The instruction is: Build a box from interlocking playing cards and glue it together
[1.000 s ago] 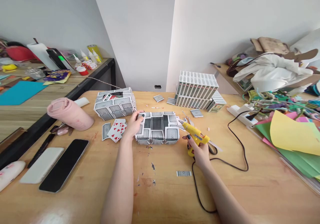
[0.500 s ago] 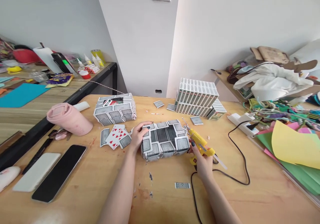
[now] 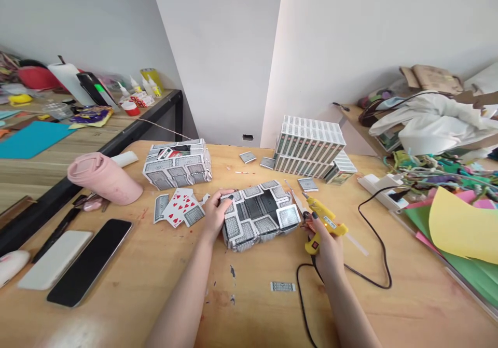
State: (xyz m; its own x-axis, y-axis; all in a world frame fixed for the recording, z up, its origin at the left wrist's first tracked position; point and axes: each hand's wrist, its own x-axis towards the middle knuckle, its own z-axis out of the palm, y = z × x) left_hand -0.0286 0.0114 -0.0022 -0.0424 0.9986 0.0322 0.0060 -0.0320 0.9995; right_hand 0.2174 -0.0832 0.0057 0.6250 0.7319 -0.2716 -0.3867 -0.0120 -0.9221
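A box covered in grey-backed playing cards (image 3: 249, 230) sits in front of me, with a dark rectangular opening in its top. My left hand (image 3: 215, 216) grips its left end, thumb on the top edge. Just right of the box, my right hand (image 3: 328, 249) is closed around a yellow hot glue gun (image 3: 319, 209), whose nozzle points up and left. A clear glue stick (image 3: 357, 244) sticks out of the gun's back. Left of my left hand lie loose playing cards (image 3: 181, 206), and a second card-covered box (image 3: 177, 169) stands behind them.
Stacked card decks (image 3: 309, 145) stand at the back. The gun's black cord (image 3: 375, 234) loops to a white power strip (image 3: 383, 191). On the left lie a phone (image 3: 91, 262) and a pink roll (image 3: 105, 178); at right are coloured sheets (image 3: 462, 228). A single card strip (image 3: 282, 286) lies in front.
My right hand has moved right with the glue gun, away from the box's right end. The box has turned slightly under my left hand, which keeps its hold.
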